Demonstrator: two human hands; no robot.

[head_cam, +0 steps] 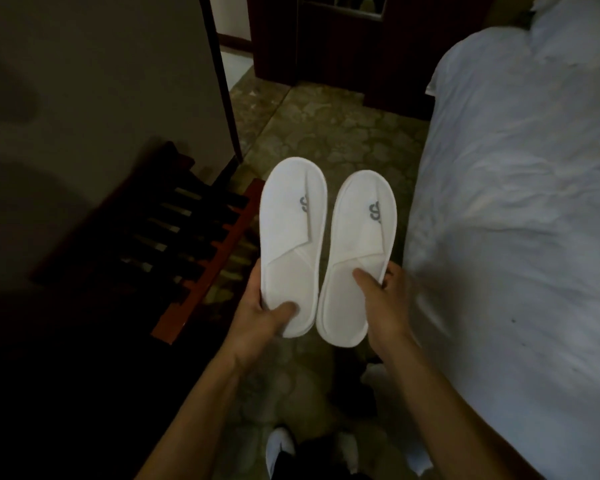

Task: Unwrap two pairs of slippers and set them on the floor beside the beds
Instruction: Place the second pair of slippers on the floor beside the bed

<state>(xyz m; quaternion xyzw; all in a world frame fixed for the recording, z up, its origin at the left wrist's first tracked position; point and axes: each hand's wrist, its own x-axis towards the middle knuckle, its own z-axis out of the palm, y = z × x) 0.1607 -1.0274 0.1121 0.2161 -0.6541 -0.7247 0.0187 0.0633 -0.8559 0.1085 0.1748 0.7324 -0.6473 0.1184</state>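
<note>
I hold two flat white slippers side by side in the air, toes pointing away from me, each with a grey logo on its upper. My left hand (262,311) grips the heel of the left slipper (291,237), thumb on top. The heel of the right slipper (355,251) sits in my right hand (383,299), thumb pressed on the insole. No wrapping shows on either one. Below them lies the patterned stone floor (326,133), and the bed (520,202) with white linen runs along the right.
A dark red wooden slatted luggage rack (194,237) stands to the left against a grey wall. Dark wooden furniture (343,46) closes the far end of the aisle. My feet in white footwear (279,448) are at the bottom. Something white (374,374) lies by the bed.
</note>
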